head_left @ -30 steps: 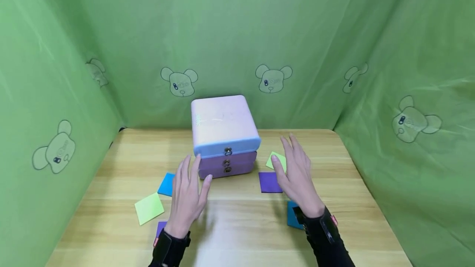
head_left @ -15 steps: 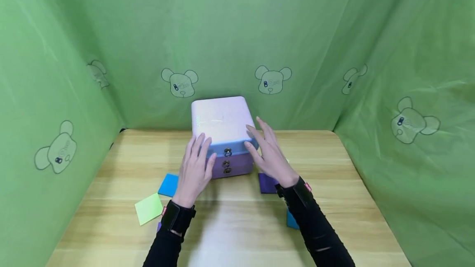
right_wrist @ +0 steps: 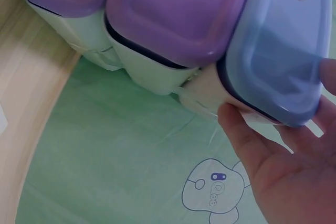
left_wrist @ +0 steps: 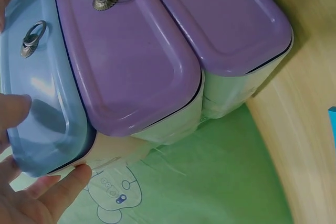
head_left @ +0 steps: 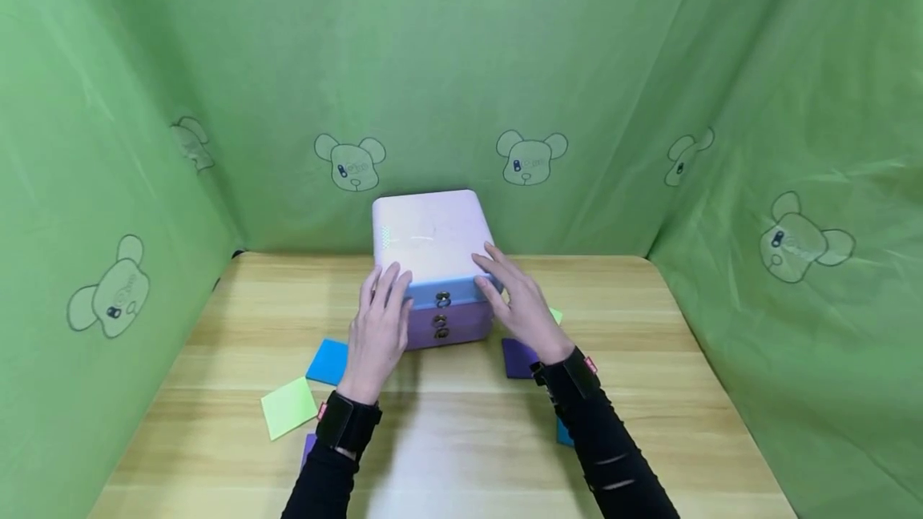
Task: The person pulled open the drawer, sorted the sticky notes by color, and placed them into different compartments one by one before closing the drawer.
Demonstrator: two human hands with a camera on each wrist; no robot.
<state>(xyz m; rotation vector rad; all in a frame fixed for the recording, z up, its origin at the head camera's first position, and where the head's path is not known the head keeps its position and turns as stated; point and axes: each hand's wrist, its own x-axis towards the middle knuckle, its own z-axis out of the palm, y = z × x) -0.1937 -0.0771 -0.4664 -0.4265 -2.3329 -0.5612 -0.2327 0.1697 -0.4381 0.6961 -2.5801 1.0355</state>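
A small stacked drawer box (head_left: pixel 433 231) stands at the back of the wooden table. It has a pale top, a blue top drawer front (left_wrist: pixel 47 87) and two purple drawer fronts (left_wrist: pixel 136 56) below, each with a metal ring pull. My left hand (head_left: pixel 376 343) grips the left front corner of the top tier, thumb by the blue front and fingers along the side. My right hand (head_left: pixel 525 311) holds the opposite corner likewise, its fingers (right_wrist: pixel 244 135) against the side wall. All the drawers look closed.
Flat coloured squares lie on both sides: blue (head_left: pixel 328 361), light green (head_left: pixel 288 407) and purple (head_left: pixel 308 448) at left; purple (head_left: pixel 518 359), green (head_left: pixel 556 315) and blue (head_left: pixel 564 432) at right, partly covered by my arm. Green cloth (head_left: pixel 447 62) hangs close behind.
Both hands have come forward and inward from beside the drawer box to its front corners. Over the last half second the fingers have settled there, while the box stays in place.
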